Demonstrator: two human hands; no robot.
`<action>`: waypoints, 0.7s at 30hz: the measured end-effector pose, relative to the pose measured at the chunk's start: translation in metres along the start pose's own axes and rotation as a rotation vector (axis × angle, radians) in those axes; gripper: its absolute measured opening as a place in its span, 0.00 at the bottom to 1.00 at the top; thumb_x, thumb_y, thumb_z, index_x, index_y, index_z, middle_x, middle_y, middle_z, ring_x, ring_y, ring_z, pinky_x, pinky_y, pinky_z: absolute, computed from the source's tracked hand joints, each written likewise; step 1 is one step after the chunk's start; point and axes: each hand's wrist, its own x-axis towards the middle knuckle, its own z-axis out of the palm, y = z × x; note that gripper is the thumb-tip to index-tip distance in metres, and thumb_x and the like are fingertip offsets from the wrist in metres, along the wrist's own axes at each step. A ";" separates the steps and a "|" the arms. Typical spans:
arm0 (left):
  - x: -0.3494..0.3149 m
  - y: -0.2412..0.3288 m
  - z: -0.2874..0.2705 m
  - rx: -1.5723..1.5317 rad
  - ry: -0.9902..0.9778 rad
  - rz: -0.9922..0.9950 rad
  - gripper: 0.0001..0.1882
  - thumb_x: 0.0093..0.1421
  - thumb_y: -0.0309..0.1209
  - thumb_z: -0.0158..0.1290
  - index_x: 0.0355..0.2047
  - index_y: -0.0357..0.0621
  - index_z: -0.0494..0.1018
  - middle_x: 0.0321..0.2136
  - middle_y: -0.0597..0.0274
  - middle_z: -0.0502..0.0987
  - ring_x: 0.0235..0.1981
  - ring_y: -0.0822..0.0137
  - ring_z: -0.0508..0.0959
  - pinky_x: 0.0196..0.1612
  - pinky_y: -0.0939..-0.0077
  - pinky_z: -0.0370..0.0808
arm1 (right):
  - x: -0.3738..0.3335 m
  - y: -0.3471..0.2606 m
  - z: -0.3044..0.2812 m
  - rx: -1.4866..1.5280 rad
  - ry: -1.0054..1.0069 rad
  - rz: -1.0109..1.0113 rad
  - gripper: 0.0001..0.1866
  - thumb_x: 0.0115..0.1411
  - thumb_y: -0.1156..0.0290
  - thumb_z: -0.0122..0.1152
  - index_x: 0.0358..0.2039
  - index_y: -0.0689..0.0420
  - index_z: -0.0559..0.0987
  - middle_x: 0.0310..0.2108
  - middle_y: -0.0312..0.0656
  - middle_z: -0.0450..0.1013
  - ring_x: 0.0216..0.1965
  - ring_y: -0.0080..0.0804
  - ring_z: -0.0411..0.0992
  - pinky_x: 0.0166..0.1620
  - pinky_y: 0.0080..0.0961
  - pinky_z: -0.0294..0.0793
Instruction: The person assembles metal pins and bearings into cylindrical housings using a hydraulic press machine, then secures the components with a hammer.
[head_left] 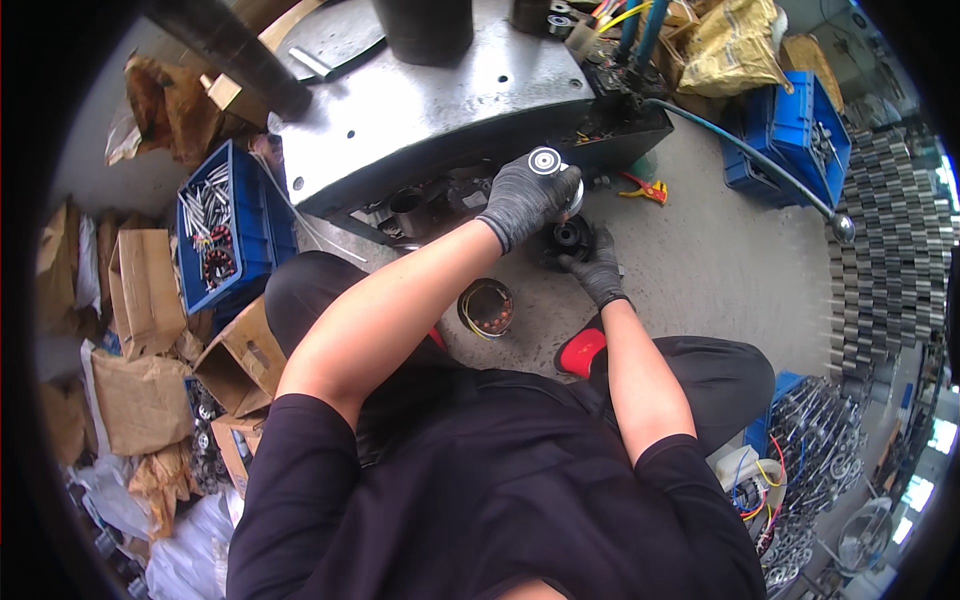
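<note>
My left hand (pixel 522 202), in a dark grey glove, is closed around a silver cylindrical metal part with a round, ringed end (pixel 545 161) facing up. Just below it on the right, a black round housing (pixel 568 236) with a hollow centre rests at floor level. The gloved fingers of my right hand (pixel 600 272) curl against that housing's right side. Between my feet lies a ring-shaped motor stator (pixel 487 308) with copper windings and a yellow wire. To the right of the housing is a pair of pliers (pixel 646 190) with red and yellow handles.
A heavy steel press table (pixel 440 110) stands close ahead of my hands. On the left, a blue crate (pixel 235 225) holds metal shafts and wound rings, near cardboard boxes (pixel 145 290). A ball-ended lever (pixel 843 228) juts out at right, before stacked metal cylinders (pixel 890 260).
</note>
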 end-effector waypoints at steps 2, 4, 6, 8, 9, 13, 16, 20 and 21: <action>0.006 0.010 0.013 0.549 -0.051 0.272 0.14 0.60 0.42 0.61 0.45 0.58 0.79 0.41 0.53 0.81 0.44 0.48 0.84 0.47 0.54 0.82 | -0.003 0.015 -0.003 0.017 0.027 0.076 0.58 0.44 0.66 0.84 0.72 0.60 0.59 0.66 0.51 0.65 0.68 0.45 0.65 0.71 0.38 0.64; 0.008 0.010 0.024 0.462 -0.072 0.237 0.16 0.61 0.44 0.60 0.46 0.54 0.79 0.41 0.51 0.82 0.44 0.49 0.84 0.48 0.55 0.81 | -0.004 0.013 0.001 0.046 0.046 0.155 0.59 0.42 0.65 0.84 0.72 0.59 0.59 0.66 0.49 0.67 0.68 0.43 0.66 0.71 0.38 0.64; 0.007 0.007 0.035 0.284 -0.082 0.128 0.21 0.64 0.50 0.58 0.47 0.48 0.79 0.39 0.48 0.85 0.44 0.50 0.85 0.52 0.58 0.81 | -0.001 0.004 -0.002 0.111 -0.086 0.163 0.56 0.49 0.71 0.80 0.74 0.59 0.55 0.68 0.51 0.65 0.69 0.42 0.64 0.71 0.35 0.63; 0.008 -0.004 0.047 0.284 -0.090 0.136 0.21 0.63 0.49 0.60 0.46 0.47 0.78 0.38 0.49 0.85 0.44 0.50 0.85 0.51 0.57 0.81 | -0.003 -0.013 -0.003 0.116 -0.073 0.202 0.57 0.49 0.70 0.81 0.74 0.59 0.55 0.68 0.50 0.65 0.69 0.41 0.64 0.71 0.35 0.64; 0.011 -0.005 0.053 0.238 -0.094 0.124 0.21 0.62 0.49 0.61 0.46 0.46 0.78 0.38 0.49 0.85 0.44 0.51 0.86 0.51 0.58 0.81 | -0.001 -0.017 -0.007 0.146 -0.114 0.231 0.57 0.48 0.69 0.81 0.74 0.58 0.55 0.68 0.49 0.66 0.68 0.41 0.64 0.71 0.35 0.64; 0.015 -0.005 0.071 0.157 -0.135 -0.015 0.20 0.62 0.46 0.61 0.46 0.46 0.79 0.39 0.49 0.85 0.44 0.53 0.86 0.50 0.61 0.81 | -0.005 -0.021 -0.006 0.283 -0.132 0.256 0.56 0.47 0.67 0.83 0.73 0.53 0.58 0.67 0.45 0.67 0.66 0.38 0.66 0.70 0.36 0.66; 0.021 -0.007 0.090 0.121 -0.149 -0.031 0.18 0.62 0.44 0.62 0.46 0.45 0.80 0.39 0.52 0.86 0.43 0.57 0.86 0.49 0.64 0.81 | 0.006 0.027 0.002 0.270 -0.090 0.230 0.50 0.51 0.65 0.82 0.71 0.49 0.61 0.67 0.41 0.67 0.66 0.36 0.66 0.70 0.38 0.67; 0.013 -0.019 0.087 0.010 -0.167 -0.143 0.19 0.61 0.42 0.65 0.46 0.43 0.80 0.38 0.56 0.86 0.40 0.64 0.85 0.47 0.68 0.81 | 0.020 0.025 0.029 1.085 -0.192 0.396 0.57 0.42 0.52 0.86 0.70 0.46 0.64 0.64 0.42 0.71 0.65 0.38 0.70 0.72 0.35 0.64; 0.022 0.000 0.106 -0.020 -0.201 -0.110 0.19 0.62 0.42 0.64 0.47 0.43 0.80 0.38 0.55 0.86 0.40 0.64 0.85 0.47 0.68 0.81 | 0.021 0.074 0.019 0.920 -0.129 0.256 0.48 0.54 0.48 0.74 0.71 0.46 0.63 0.66 0.40 0.69 0.67 0.37 0.67 0.73 0.38 0.61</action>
